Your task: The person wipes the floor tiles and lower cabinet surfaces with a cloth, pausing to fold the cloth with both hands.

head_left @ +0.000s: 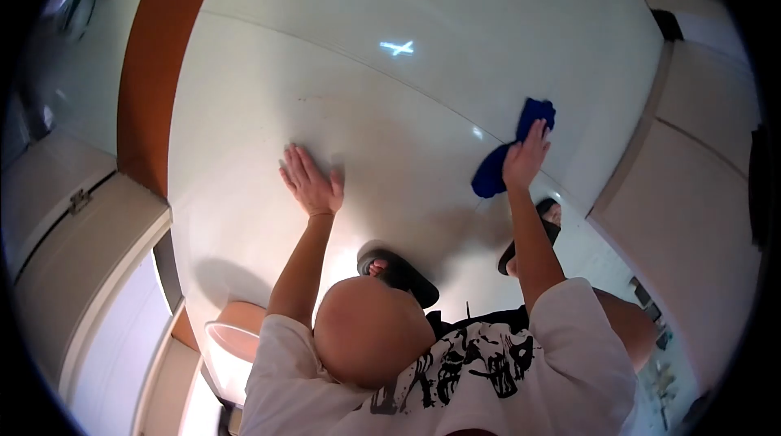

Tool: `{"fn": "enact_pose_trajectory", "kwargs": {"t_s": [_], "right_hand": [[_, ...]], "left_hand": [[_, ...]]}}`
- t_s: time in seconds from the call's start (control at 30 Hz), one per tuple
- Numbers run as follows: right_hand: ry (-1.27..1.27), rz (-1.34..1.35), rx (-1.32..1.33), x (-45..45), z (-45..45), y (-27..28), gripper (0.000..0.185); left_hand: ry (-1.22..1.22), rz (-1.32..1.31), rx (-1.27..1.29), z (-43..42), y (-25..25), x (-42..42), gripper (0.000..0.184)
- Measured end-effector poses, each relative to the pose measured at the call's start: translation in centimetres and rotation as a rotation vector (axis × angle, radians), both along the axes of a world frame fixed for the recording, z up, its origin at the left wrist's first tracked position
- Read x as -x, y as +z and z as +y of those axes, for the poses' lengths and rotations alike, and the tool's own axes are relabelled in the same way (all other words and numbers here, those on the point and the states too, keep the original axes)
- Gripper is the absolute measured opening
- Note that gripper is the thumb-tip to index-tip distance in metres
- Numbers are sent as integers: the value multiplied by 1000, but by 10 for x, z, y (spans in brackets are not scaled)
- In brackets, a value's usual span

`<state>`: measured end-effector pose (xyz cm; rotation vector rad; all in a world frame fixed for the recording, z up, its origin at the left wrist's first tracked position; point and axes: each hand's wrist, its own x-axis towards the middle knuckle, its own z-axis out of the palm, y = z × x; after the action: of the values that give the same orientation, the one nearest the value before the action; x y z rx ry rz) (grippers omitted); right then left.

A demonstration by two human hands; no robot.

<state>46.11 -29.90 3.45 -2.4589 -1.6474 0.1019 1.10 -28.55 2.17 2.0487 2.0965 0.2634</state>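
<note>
My left hand (pixel 307 181) lies palm down on the pale glossy floor (pixel 366 135), its fingers stretched out and nothing in it. Farther right, my right hand (pixel 526 161) presses a crumpled dark blue cloth (pixel 491 175) against the floor, fingers over the cloth. One end of the cloth pokes out beyond the fingertips and another part bunches to the left of the hand. The palm side of this hand is hidden. A few small dark specks (pixel 309 98) show on the floor ahead of my left hand.
Black sandals (pixel 400 273) are on my feet, and a bent knee (pixel 370 330) rises between my arms. A bucket-like container (pixel 237 329) stands at lower left. Pale cabinets (pixel 691 192) border the right side; a brown strip (pixel 163 70) edges the floor at left.
</note>
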Motion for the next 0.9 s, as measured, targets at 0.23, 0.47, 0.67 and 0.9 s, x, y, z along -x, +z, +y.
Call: {"fn": "enact_pose_trajectory", "kwargs": {"t_s": [0.23,0.47,0.67,0.9], "right_hand": [[-233,18,-58,-23,-52,-19,77],[-88,99,-89,77,18,0,69],[138,230,23,110,27,2,71],[-130,242,51,79,-48,8,73]], "left_hand": [[-43,49,-30,1,3,1,86],[-80,156,-18,4,-2,-8,87],[-99,181,-51,4,-5,-7,88],[-98,185,-64,4,-7,-4,88]]}}
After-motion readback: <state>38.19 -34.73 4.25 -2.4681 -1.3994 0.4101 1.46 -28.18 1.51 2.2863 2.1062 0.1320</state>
